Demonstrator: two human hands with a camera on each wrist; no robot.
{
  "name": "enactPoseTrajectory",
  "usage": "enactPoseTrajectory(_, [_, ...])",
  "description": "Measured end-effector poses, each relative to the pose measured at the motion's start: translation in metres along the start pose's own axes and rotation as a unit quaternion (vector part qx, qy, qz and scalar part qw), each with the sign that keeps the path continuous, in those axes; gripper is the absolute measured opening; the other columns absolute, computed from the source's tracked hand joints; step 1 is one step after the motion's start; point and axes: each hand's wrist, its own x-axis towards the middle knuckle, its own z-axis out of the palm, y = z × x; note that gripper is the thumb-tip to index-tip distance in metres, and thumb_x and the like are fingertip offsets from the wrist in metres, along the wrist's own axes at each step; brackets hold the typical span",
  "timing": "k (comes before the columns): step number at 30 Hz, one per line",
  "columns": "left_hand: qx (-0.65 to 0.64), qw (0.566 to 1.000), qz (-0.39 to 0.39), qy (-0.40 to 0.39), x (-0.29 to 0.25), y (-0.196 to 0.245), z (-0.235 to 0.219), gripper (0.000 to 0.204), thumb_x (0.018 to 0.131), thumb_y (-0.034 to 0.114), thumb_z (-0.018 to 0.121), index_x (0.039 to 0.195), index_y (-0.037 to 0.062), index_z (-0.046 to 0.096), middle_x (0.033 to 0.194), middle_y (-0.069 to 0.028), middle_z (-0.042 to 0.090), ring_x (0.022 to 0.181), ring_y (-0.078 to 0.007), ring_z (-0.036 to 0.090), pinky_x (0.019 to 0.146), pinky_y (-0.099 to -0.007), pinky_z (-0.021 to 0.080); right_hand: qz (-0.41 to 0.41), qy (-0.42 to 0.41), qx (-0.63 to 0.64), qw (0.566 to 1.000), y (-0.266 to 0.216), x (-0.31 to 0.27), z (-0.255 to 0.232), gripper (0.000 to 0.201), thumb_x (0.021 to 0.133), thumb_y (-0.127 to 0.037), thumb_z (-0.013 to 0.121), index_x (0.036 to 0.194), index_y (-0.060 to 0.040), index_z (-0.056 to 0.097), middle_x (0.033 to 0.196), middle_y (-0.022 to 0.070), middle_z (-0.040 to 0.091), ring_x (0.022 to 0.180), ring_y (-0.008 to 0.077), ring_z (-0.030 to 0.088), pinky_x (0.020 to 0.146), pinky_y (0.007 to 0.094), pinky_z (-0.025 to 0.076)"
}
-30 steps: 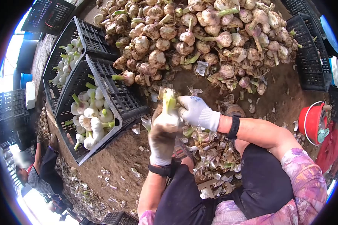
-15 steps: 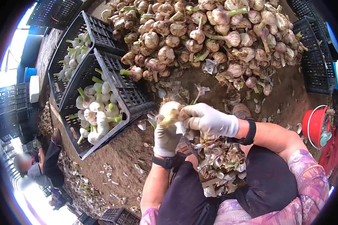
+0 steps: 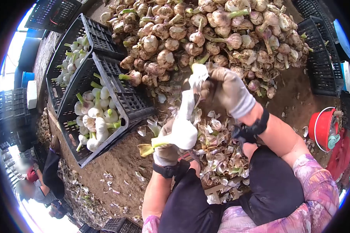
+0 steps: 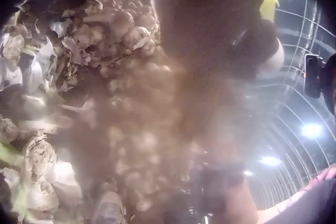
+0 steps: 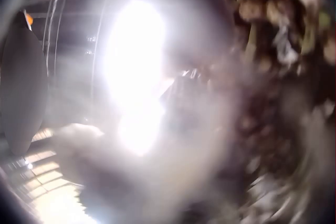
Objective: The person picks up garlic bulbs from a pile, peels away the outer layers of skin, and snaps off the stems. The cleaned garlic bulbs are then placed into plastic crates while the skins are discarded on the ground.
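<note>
In the head view my gloved left hand [image 3: 168,149] grips a white garlic bulb [image 3: 184,134] from beneath, its green stem [image 3: 162,141] pointing left. Up and to the right, my gloved right hand [image 3: 227,89] pinches a strip of pale skin [image 3: 198,75]; a white stretch of peel [image 3: 187,104] reaches from there down to the bulb. Both wrist views are badly blurred; in the left one, the yellow-green stem end [image 4: 269,4] shows at the top right.
Unpeeled garlic [image 3: 165,58] is heaped ahead. A black crate [image 3: 122,128] with white bulbs stands at left, another crate [image 3: 321,58] at right. A red bucket [image 3: 322,129] is at the right. Peelings [image 3: 223,155] lie between the feet. Another person [image 3: 41,186] sits at far left.
My right hand has moved up and right from the bulb, drawing skin with it. The bulb in my left hand has tipped so that its stem points left.
</note>
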Motion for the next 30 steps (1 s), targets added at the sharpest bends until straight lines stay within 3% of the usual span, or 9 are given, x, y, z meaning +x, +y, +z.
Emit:
enactPoseTrajectory(2, [0.065, 0.993, 0.025, 0.094, -0.002, -0.005, 0.003, 0.074, 0.074, 0.028, 0.074, 0.131, -0.0055, 0.042, 0.11, -0.0125, 0.062, 0.09, -0.0205, 0.064, 0.08, -0.0316, 0.053, -0.055, 0.023, -0.34, 0.938, -0.014, 0.015, -0.019, 0.024, 0.092, -0.018, 0.054, 0.106, 0.0018, 0.06, 0.088, 0.0103, 0.067, 0.074, 0.02, 0.065, 0.067, 0.0329, 0.054])
enactPoseTrajectory(4, [0.101, 0.987, 0.033, 0.123, 0.0, -0.001, 0.012, 0.075, 0.074, 0.028, 0.074, 0.134, -0.0041, 0.041, 0.115, -0.0123, 0.061, 0.102, -0.0211, 0.062, 0.089, -0.0328, 0.051, -0.054, -0.022, -0.77, 0.635, -0.017, 0.01, -0.012, 0.048, 0.09, -0.033, 0.061, 0.121, 0.003, 0.054, 0.101, 0.013, 0.067, 0.088, 0.0258, 0.066, 0.082, 0.0319, 0.052])
enactPoseTrajectory(6, [0.112, 0.986, 0.016, 0.12, -0.004, 0.004, 0.01, 0.075, 0.07, 0.028, 0.079, 0.13, -0.0019, 0.044, 0.117, -0.011, 0.06, 0.106, -0.0218, 0.06, 0.092, -0.0341, 0.049, -0.263, -0.082, -0.812, 0.514, 0.0, -0.002, -0.028, 0.061, 0.088, -0.031, 0.064, 0.136, -0.0002, 0.043, 0.111, 0.0169, 0.063, 0.092, 0.0245, 0.064, 0.085, 0.0326, 0.05])
enactPoseTrajectory(8, [0.13, 0.986, 0.007, 0.104, -0.002, 0.007, -0.001, 0.083, 0.065, 0.035, 0.084, 0.128, -0.0012, 0.044, 0.116, -0.0105, 0.059, 0.107, -0.0233, 0.06, 0.092, -0.0362, 0.05, 0.052, -0.131, -0.527, 0.838, 0.007, -0.011, -0.012, 0.068, 0.088, -0.028, 0.064, 0.143, -0.0028, 0.034, 0.115, 0.0149, 0.06, 0.088, 0.0152, 0.063, 0.069, 0.0256, 0.053])
enactPoseTrajectory(12, [0.208, 0.948, 0.06, 0.232, 0.012, 0.007, 0.017, 0.046, 0.089, 0.021, 0.066, 0.126, 0.0018, 0.047, 0.114, -0.0078, 0.06, 0.102, -0.018, 0.061, 0.084, -0.0313, 0.053, 0.076, -0.056, -0.408, 0.908, 0.035, -0.017, -0.003, 0.03, 0.094, -0.02, 0.055, 0.118, -0.0021, 0.057, 0.087, 0.0039, 0.065, 0.068, 0.0093, 0.063, 0.056, 0.024, 0.053])
enactPoseTrajectory(17, [0.144, 0.975, 0.108, 0.126, 0.009, -0.012, 0.039, 0.063, 0.085, 0.016, 0.063, 0.139, 0.0014, 0.035, 0.136, -0.016, 0.046, 0.121, -0.0283, 0.049, 0.103, -0.0447, 0.039, -0.087, 0.025, -0.5, 0.861, 0.055, -0.03, -0.001, 0.02, 0.084, -0.009, 0.064, 0.102, -0.0003, 0.06, 0.086, 0.0078, 0.066, 0.081, 0.0138, 0.062, 0.073, 0.0284, 0.05])
enactPoseTrajectory(20, [0.002, 0.955, 0.091, 0.282, 0.012, -0.02, 0.016, 0.045, 0.094, 0.024, 0.057, 0.135, 0.0087, 0.044, 0.131, -0.0107, 0.052, 0.116, -0.0253, 0.053, 0.098, -0.0427, 0.044, -0.174, -0.036, -0.696, 0.696, 0.061, -0.041, -0.001, 0.021, 0.081, -0.009, 0.065, 0.1, -0.0036, 0.06, 0.084, 0.013, 0.065, 0.083, 0.0252, 0.064, 0.077, 0.0336, 0.049])
enactPoseTrajectory(27, [0.071, 0.943, 0.162, 0.282, 0.02, -0.017, 0.031, 0.038, 0.097, 0.028, 0.052, 0.13, 0.0093, 0.05, 0.123, -0.0096, 0.057, 0.112, -0.0234, 0.056, 0.095, -0.0409, 0.046, -0.027, -0.05, -0.523, 0.851, 0.05, -0.025, -0.004, 0.045, 0.076, -0.017, 0.077, 0.114, -0.0009, 0.058, 0.1, 0.0112, 0.065, 0.088, 0.0167, 0.063, 0.078, 0.031, 0.05])
enactPoseTrajectory(30, [0.022, 0.941, 0.161, 0.296, 0.023, -0.014, 0.029, 0.035, 0.096, 0.024, 0.051, 0.126, 0.0063, 0.053, 0.119, -0.0133, 0.06, 0.108, -0.0252, 0.058, 0.092, -0.0382, 0.049, -0.061, -0.019, -0.64, 0.766, 0.057, -0.024, -0.005, 0.029, 0.078, -0.023, 0.073, 0.099, -0.0037, 0.064, 0.087, 0.0129, 0.067, 0.086, 0.025, 0.066, 0.077, 0.0342, 0.051])
